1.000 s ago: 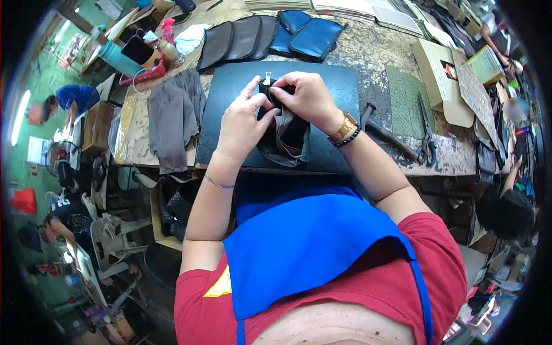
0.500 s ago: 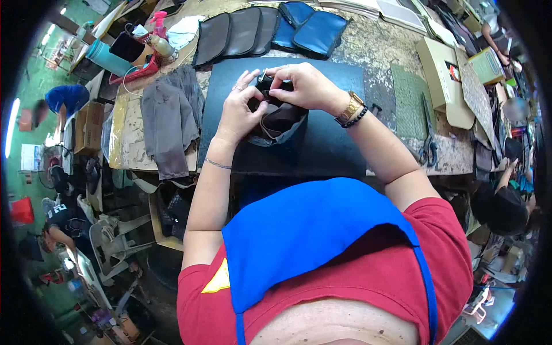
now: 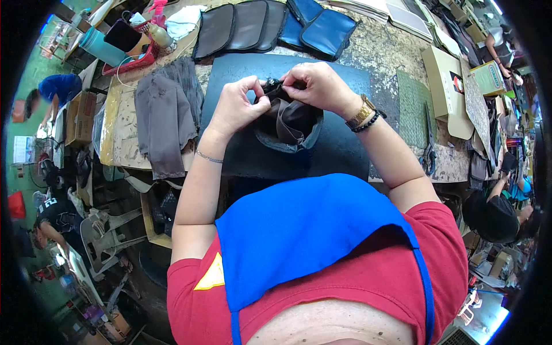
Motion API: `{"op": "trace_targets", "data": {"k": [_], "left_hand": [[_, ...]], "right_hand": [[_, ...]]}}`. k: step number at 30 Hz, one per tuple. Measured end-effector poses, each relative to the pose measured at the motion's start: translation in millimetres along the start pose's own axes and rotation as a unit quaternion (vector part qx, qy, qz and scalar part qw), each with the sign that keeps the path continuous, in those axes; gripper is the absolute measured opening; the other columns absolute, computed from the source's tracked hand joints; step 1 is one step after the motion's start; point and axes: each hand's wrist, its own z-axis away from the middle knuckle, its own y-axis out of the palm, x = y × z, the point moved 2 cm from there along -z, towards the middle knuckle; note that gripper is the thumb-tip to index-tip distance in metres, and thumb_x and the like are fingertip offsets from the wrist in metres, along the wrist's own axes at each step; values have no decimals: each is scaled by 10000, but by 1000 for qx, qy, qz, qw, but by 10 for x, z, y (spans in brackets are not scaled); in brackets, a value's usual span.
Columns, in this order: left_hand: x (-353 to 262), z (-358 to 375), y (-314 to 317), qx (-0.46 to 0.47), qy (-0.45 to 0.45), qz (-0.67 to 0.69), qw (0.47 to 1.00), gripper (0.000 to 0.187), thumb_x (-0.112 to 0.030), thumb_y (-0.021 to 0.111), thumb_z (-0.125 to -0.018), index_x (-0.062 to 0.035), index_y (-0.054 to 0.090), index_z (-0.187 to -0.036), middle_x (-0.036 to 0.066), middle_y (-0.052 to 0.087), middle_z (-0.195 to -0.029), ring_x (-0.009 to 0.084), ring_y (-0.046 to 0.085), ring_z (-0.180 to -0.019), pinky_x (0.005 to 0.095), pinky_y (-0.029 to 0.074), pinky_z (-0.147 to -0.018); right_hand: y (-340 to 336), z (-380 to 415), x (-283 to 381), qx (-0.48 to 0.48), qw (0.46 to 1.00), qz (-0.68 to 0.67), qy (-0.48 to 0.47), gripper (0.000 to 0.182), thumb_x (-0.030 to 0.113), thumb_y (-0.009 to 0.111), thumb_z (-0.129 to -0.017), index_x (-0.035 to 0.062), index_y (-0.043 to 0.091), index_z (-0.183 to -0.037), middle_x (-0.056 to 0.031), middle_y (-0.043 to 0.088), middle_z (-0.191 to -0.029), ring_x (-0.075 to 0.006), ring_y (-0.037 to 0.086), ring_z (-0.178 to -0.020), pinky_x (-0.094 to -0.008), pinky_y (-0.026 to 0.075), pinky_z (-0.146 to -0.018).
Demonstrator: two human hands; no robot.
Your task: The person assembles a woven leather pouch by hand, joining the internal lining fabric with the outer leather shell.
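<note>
– Busy workroom, worn table (image 3: 375, 53). Holding what, in the head view?
– Pinching the far rim of an open dark bag (image 3: 290, 122) over the black mat (image 3: 342, 146), left hand (image 3: 237, 108) and right hand (image 3: 323, 89) seemingly clamped thumb-to-forefinger.
– Calling for?
– Steady, even tension, probably.
– Room for moving?
– Some rightward, to the mat's edge; blue pouches (image 3: 329, 33) just past the far edge, grey cloth (image 3: 164, 118) leftward.

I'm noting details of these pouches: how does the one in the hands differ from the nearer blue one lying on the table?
The held pouch gapes open, showing a brownish inside; the blue pouch lies flat with no opening visible.
The held pouch is pinched by the left hand and right hand; the blue pouch lies untouched.
The blue pouch's face is glossy blue; the held pouch looks dark outside.
Both have dark edges.
</note>
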Motion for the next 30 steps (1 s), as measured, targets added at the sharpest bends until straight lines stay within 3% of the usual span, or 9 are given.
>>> {"op": "trace_targets", "data": {"k": [4, 7, 11, 12, 15, 16, 19, 24, 30], "left_hand": [[-210, 85, 87, -82, 178, -51, 979, 164, -132, 755, -762, -8, 647, -757, 199, 690, -1091, 313, 692, -946, 346, 534, -827], [-145, 141, 195, -87, 114, -37, 989, 186, -156, 779, -767, -9, 666, -760, 232, 666, -1134, 340, 665, -1040, 354, 513, -906], [11, 98, 177, -64, 45, 31, 996, 165, -108, 765, -779, 7, 651, -747, 218, 658, -1197, 269, 644, -1095, 339, 476, -953], [-18, 95, 177, -49, 72, 22, 996, 144, -86, 728, -811, 7, 635, -753, 189, 645, -1231, 245, 637, -1090, 334, 463, -967], [133, 5, 220, -30, 23, 202, 979, 88, -59, 681, -848, 9, 627, -864, 190, 611, -1273, 241, 627, -1108, 329, 449, -979], [117, 3, 251, -26, 28, 216, 976, 136, -25, 629, -878, 14, 604, -1005, 187, 586, -1295, 226, 613, -1130, 320, 448, -991], [-103, 5, 255, -68, 7, 180, 981, 218, -14, 616, -892, 9, 587, -1107, 195, 608, -1254, 223, 622, -1114, 317, 464, -988], [-216, -100, 222, -62, 10, 48, 997, 231, -37, 672, -880, 2, 634, -1105, 81, 693, -1095, 135, 643, -1049, 282, 491, -935], [-135, -122, 115, 16, 1, -20, 1000, 260, -27, 658, -887, -35, 626, -1145, 49, 687, -1011, 105, 631, -949, 265, 489, -880]], "right_hand": [[-29, 33, 81, -11, 999, -45, 24, 148, 161, 731, -803, 39, 689, -877, -136, 687, -816, -290, 676, -772, -358, 535, -696], [-83, 67, 112, -10, 1000, -17, -9, 153, 159, 734, -806, 36, 690, -887, -135, 686, -817, -281, 675, -769, -353, 535, -699], [-135, 141, 83, 32, 996, -54, 66, 135, 147, 737, -789, 40, 694, -860, -132, 685, -802, -279, 674, -756, -347, 534, -696], [-147, 154, 77, 32, 999, -24, 37, 92, 74, 732, -794, 13, 676, -833, -112, 714, -879, -226, 685, -782, -313, 545, -727], [-203, 202, 107, 14, 999, -31, -11, 88, 79, 740, -784, 34, 685, -834, -112, 707, -958, -233, 686, -845, -314, 540, -768], [-196, 226, 120, 22, 999, -28, -21, 83, 90, 739, -791, 46, 690, -842, -113, 694, -1043, -238, 681, -882, -321, 540, -786], [-177, 253, 147, 28, 999, 13, -30, 91, 123, 719, -792, 49, 686, -833, -107, 687, -1051, -300, 668, -920, -368, 538, -822], [-131, 206, 101, -1, 999, 30, -40, 115, 138, 726, -790, 45, 695, -852, -112, 694, -1004, -301, 668, -904, -375, 536, -800], [-155, 224, 14, 22, 1000, -2, -8, 108, 119, 732, -777, 39, 707, -845, -112, 704, -901, -299, 680, -839, -359, 545, -764]]}}
